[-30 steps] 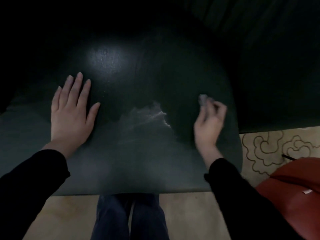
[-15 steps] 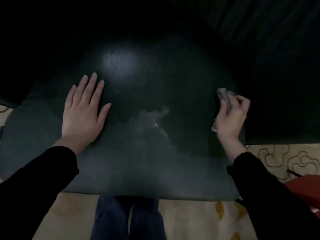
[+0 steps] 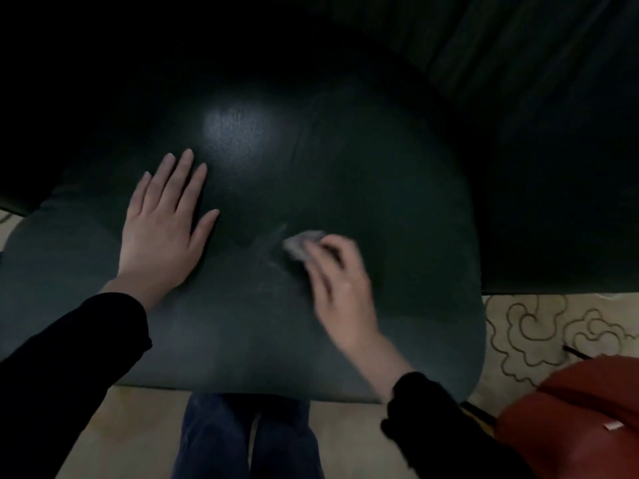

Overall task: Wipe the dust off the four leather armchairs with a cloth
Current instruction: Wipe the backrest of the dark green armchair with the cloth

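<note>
Flatly, left hand splays on the armchair; blurred right hand apparently pinches cloth.

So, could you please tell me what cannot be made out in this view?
Head view only:
- Armchair back and arms: lost in darkness.
- Right hand: motion-blurred; its fingers cover part of the cloth.
- Red object: cut off by the bottom-right corner, unidentifiable.
- Dust left on the seat: too dim to judge.

Right hand presses cloth on armchair seat; left hand flat
</note>
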A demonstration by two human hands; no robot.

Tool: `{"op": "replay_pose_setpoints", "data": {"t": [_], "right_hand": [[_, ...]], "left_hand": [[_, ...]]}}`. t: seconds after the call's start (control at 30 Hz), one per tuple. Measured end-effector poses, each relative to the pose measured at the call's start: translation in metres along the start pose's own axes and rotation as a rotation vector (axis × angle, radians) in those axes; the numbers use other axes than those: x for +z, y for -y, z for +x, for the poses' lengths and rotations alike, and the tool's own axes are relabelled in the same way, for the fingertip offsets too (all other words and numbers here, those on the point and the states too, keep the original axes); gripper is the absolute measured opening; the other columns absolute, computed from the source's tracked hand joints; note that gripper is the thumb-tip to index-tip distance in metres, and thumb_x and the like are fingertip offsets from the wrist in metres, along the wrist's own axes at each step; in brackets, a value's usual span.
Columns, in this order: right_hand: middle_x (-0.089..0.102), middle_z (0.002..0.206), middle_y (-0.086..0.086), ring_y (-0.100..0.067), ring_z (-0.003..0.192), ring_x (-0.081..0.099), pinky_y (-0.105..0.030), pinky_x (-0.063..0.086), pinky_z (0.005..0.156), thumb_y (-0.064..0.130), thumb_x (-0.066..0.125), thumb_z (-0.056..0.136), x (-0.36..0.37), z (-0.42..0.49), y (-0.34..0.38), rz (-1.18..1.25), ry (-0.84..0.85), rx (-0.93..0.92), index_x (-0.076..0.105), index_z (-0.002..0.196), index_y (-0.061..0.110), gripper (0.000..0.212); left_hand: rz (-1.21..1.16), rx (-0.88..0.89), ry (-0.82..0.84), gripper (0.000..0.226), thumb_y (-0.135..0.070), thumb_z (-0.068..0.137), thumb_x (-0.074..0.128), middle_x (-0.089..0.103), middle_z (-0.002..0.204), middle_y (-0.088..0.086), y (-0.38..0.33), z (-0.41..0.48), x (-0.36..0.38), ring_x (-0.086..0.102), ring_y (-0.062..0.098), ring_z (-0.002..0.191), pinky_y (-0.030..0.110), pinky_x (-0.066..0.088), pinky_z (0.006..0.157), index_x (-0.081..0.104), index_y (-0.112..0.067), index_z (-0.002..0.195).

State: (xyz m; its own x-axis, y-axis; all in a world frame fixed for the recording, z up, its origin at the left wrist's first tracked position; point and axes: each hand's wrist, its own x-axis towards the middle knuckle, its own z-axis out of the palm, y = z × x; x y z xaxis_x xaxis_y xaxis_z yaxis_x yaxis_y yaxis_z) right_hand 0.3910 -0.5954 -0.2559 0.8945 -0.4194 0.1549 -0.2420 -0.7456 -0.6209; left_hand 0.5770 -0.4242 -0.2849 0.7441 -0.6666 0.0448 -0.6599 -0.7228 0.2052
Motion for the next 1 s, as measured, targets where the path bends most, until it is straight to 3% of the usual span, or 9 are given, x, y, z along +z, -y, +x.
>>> {"op": "replay_pose_setpoints", "data": {"t": [0.1, 0.2, 0.37, 0.53, 0.77, 0.9, 1.0], "right_hand": [[0.051, 0.114, -0.016, -0.026, 0.103, 0.055, -0.030, 0.046, 0.094, 0.009, 0.052, 0.093, -0.043, 0.030, -0.057, -0.153, -0.172, 0.206, 0.064, 0.117, 0.003, 0.027], [0.048, 0.119, -0.019, -0.029, 0.106, 0.054, -0.015, 0.033, 0.094, 0.010, 0.052, 0.095, -0.077, 0.059, -0.113, -0.289, -0.282, 0.442, 0.061, 0.121, 0.001, 0.029], [0.045, 0.122, -0.018, -0.029, 0.105, 0.054, -0.027, 0.041, 0.090, 0.013, 0.052, 0.096, -0.068, 0.081, -0.135, -0.332, -0.370, 0.652, 0.059, 0.122, 0.002, 0.030], [0.052, 0.115, -0.016, -0.026, 0.102, 0.056, -0.025, 0.041, 0.091, 0.009, 0.054, 0.092, -0.021, 0.089, -0.079, -0.229, -0.287, 0.371, 0.064, 0.115, 0.003, 0.026], [0.052, 0.117, -0.015, -0.032, 0.097, 0.055, -0.041, 0.047, 0.090, -0.003, 0.060, 0.087, 0.039, 0.019, 0.019, -0.024, 0.153, -0.188, 0.061, 0.120, -0.002, 0.033], [0.046, 0.118, -0.009, -0.030, 0.088, 0.054, -0.042, 0.048, 0.079, -0.001, 0.060, 0.089, 0.027, -0.011, 0.019, 0.002, 0.359, -0.355, 0.060, 0.122, 0.001, 0.033], [0.054, 0.112, -0.016, -0.033, 0.093, 0.056, -0.042, 0.049, 0.083, -0.004, 0.062, 0.087, 0.013, 0.021, 0.012, 0.000, 0.313, -0.376, 0.061, 0.118, 0.000, 0.031]], "left_hand": [[-0.003, -0.007, 0.004, 0.064, -0.044, 0.099, 0.027, 0.019, 0.161, 0.010, -0.001, 0.000, 0.000, 0.015, 0.027, 0.148, 0.037, 0.004, 0.120, 0.027, -0.008, 0.152], [-0.002, -0.008, -0.002, 0.063, -0.044, 0.099, 0.027, 0.020, 0.161, 0.011, -0.002, 0.000, 0.001, 0.016, 0.028, 0.148, 0.038, 0.005, 0.120, 0.029, -0.008, 0.151], [0.003, -0.007, -0.011, 0.063, -0.043, 0.099, 0.027, 0.021, 0.160, 0.011, -0.003, -0.001, 0.002, 0.017, 0.028, 0.148, 0.039, 0.007, 0.120, 0.029, -0.007, 0.151], [0.009, -0.009, -0.005, 0.063, -0.044, 0.100, 0.027, 0.020, 0.160, 0.010, -0.002, -0.001, 0.002, 0.016, 0.028, 0.148, 0.041, 0.008, 0.121, 0.029, -0.008, 0.151], [-0.047, -0.036, -0.001, 0.062, -0.043, 0.100, 0.030, 0.024, 0.159, 0.011, -0.001, -0.006, -0.005, 0.018, 0.026, 0.148, 0.041, 0.011, 0.121, 0.031, -0.006, 0.150], [-0.062, -0.112, 0.030, 0.062, -0.042, 0.101, 0.030, 0.023, 0.160, 0.011, 0.001, -0.035, -0.011, 0.018, 0.025, 0.148, 0.042, 0.013, 0.121, 0.030, -0.006, 0.151], [-0.048, -0.167, 0.050, 0.062, -0.042, 0.101, 0.031, 0.022, 0.160, 0.010, 0.003, -0.066, -0.016, 0.018, 0.025, 0.148, 0.039, 0.010, 0.121, 0.030, -0.006, 0.150]]}}
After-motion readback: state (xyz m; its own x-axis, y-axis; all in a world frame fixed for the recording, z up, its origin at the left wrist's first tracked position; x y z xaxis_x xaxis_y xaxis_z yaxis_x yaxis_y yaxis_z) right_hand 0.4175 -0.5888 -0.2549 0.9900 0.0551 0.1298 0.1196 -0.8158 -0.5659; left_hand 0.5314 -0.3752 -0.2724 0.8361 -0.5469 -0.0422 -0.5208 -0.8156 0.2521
